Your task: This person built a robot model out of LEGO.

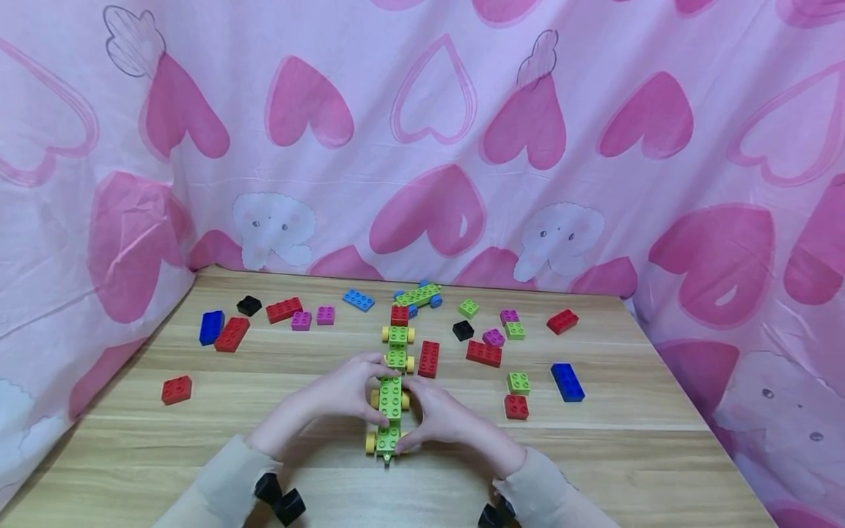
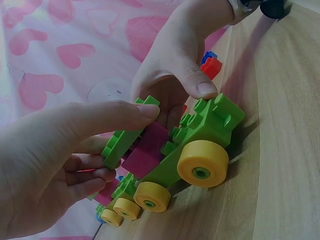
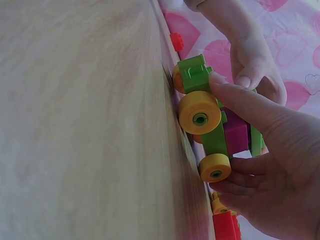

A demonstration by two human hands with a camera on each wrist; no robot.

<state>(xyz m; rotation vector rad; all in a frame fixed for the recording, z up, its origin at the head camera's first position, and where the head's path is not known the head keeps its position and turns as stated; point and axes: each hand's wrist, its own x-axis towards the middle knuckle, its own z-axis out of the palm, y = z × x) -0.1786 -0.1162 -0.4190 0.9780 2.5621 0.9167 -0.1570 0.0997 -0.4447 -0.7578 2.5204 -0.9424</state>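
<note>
A green toy car [image 2: 212, 127] with yellow wheels stands on the wooden table [image 1: 317, 447], its hitch end toward me. A magenta brick [image 2: 146, 152] sits on its base, topped by a green brick [image 1: 390, 392]. My left hand [image 1: 346, 385] pinches that green brick between thumb and fingers. From the other side, my right hand [image 1: 439, 416] grips the car, thumb on its near end and fingers along its side. Directly beyond is another green car [image 1: 397, 358] with yellow wheels, in line with the first. The contact between the two cars is partly hidden.
At the back stands a green car [image 1: 419, 295] with blue wheels, near a red brick [image 1: 399, 315]. Loose bricks lie on both sides, including a red brick [image 1: 177, 390] at left and a blue brick [image 1: 568, 383] at right. A heart-patterned curtain [image 1: 422, 147] borders the table.
</note>
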